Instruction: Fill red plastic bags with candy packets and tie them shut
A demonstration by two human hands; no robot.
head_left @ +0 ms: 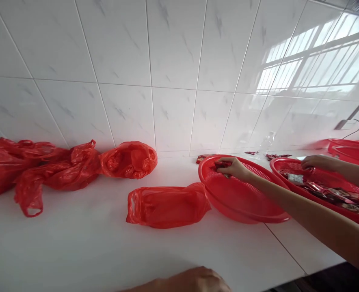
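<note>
My right hand [234,168] reaches in from the right over the far left rim of a red plastic colander basket [243,194]. Its fingers are closed on small dark-red wrapped packets [222,164]; what is inside them I cannot make out. The visible floor of this basket is bare red plastic. A red plastic bag [171,206] lies on the table, its right end touching the basket's left side. At the bottom edge, my left hand [202,280] shows only its back and knuckles near the table; its fingers are cut off and blurred.
Another person's hand [321,163] works in a second red basket [277,162] of wrapped packets [322,188]. Red bags [130,160] line the wall at left. A clear plastic bottle [266,144] and loose packets [204,158] sit behind the baskets. The tiled wall [173,117] bounds the table.
</note>
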